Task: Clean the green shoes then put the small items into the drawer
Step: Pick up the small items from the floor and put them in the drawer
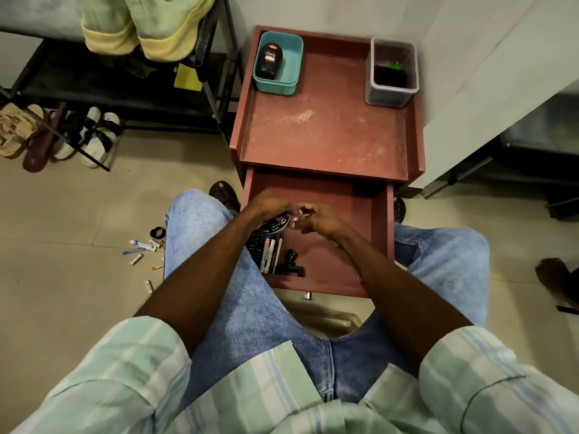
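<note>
The green shoes [147, 25] stand on the black rack at the top left. The reddish drawer [380, 220] is pulled open in front of my knees. My left hand [266, 206] grips a round black shoe-polish tin [277, 223] over the drawer's left side. My right hand [316, 219] meets it at the tin's edge, fingers curled, pinching something small that I cannot make out. In the drawer lie several pens and markers [269, 253] and a small black object [291, 256]. More small items [142, 247] are scattered on the floor left of my leg.
The cabinet top [326, 133] holds a teal tray [289, 73] with a black polish bottle [269, 61] and a clear box [391, 73]. Sandals and shoes [62, 136] sit under the rack. A grey wall panel rises at right. A person's foot [556, 280] is at the right edge.
</note>
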`<move>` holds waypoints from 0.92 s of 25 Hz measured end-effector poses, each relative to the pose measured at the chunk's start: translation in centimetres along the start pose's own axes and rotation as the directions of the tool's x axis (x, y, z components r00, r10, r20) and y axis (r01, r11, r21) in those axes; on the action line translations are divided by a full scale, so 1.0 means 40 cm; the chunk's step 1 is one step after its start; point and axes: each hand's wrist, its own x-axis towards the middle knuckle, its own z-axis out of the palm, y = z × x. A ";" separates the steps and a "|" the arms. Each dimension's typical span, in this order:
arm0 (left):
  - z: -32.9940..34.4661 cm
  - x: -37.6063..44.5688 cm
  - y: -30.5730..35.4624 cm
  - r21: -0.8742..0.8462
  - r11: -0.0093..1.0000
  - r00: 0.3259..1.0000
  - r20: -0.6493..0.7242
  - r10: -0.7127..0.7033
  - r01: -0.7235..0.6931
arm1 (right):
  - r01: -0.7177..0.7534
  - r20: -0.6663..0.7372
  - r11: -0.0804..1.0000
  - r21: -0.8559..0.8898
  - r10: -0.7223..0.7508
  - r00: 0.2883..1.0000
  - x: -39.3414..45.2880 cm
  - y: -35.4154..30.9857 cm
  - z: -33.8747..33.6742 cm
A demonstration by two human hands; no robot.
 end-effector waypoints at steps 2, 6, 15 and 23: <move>0.004 0.004 0.002 -0.035 0.999 1.000 0.019 -0.023 0.023 | 0.002 -0.018 1.000 0.007 -0.002 1.000 -0.002 0.006 0.007; -0.003 0.021 0.004 -0.165 0.986 0.998 -0.059 -0.016 0.006 | -0.129 -0.119 0.988 -0.081 0.119 0.986 0.011 0.067 0.002; -0.022 0.050 0.030 -0.348 0.937 0.991 -0.117 -0.063 0.018 | -0.252 -0.067 0.662 -0.706 0.292 0.954 0.010 0.266 0.038; -0.022 0.046 0.020 -0.333 0.942 0.993 -0.089 -0.081 0.047 | -0.250 -0.050 0.670 -0.699 0.303 0.952 0.032 0.223 0.047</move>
